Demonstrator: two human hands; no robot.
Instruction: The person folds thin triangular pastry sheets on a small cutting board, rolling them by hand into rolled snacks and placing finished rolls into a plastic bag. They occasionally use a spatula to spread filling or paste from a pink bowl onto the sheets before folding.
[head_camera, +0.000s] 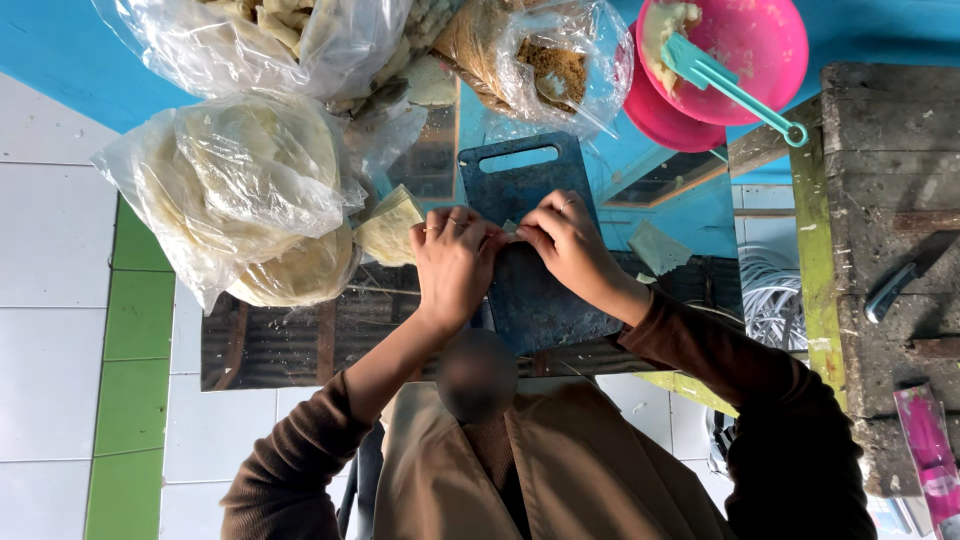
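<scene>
Both my left hand (455, 260) and right hand (565, 240) pinch a small pale wrapper (510, 229) in a closed grip over the dark cutting board (535, 300); bagged wrappers (250, 190) lie left.

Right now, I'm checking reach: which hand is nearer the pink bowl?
Right. The right hand is on the dark cutting board, below and left of the pink bowl in the picture. The left hand sits beside it, farther away.

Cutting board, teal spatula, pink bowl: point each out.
dark blue cutting board (540, 300), head view, bare lower face below the hands
teal spatula (735, 90), head view, mid handle
pink bowl (765, 35), head view, inner wall
</scene>
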